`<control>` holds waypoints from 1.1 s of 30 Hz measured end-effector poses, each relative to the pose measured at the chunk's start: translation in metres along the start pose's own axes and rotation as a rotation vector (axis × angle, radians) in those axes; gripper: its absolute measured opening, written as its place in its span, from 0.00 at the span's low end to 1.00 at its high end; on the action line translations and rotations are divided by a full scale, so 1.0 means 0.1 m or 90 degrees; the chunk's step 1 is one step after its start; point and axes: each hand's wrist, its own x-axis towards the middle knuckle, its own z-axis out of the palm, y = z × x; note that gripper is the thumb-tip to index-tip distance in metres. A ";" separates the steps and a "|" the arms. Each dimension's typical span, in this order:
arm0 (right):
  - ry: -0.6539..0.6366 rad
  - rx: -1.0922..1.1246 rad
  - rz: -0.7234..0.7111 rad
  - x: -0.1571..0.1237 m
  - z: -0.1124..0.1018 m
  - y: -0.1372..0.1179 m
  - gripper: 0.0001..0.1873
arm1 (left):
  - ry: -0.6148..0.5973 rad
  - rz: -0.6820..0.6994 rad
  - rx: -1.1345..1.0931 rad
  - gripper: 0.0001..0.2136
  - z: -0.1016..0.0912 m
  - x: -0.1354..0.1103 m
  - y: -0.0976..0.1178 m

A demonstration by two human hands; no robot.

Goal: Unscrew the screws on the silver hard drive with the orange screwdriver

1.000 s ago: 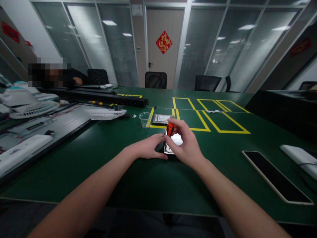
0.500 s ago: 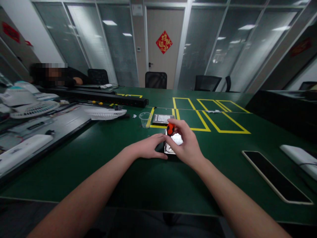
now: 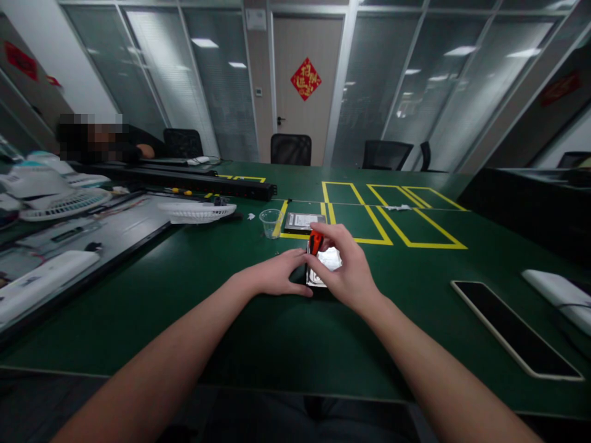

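My right hand (image 3: 347,267) pinches the orange-and-black handle of a small screwdriver (image 3: 316,242), held upright over a silver hard drive (image 3: 329,261) lying on the green table (image 3: 231,332). My left hand (image 3: 277,275) rests on the table with its fingers pressed against the drive's left edge, steadying it. Most of the drive is hidden behind my right hand. A second hard drive (image 3: 302,221) lies a little farther away, beside a yellow tape line.
A clear plastic cup (image 3: 270,223) stands left of the far drive. Yellow taped rectangles (image 3: 397,215) mark the table beyond. White fan grilles (image 3: 196,212) and a long black strip (image 3: 184,179) lie at left, where another person sits. A dark flat panel (image 3: 512,326) lies at right.
My right hand's fingers have shifted slightly around the screwdriver handle, which has turned a little. My left hand and the drive have stayed in place.
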 end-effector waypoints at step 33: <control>-0.028 0.008 0.017 -0.01 -0.02 -0.04 0.32 | 0.003 0.013 0.000 0.39 0.00 -0.01 0.02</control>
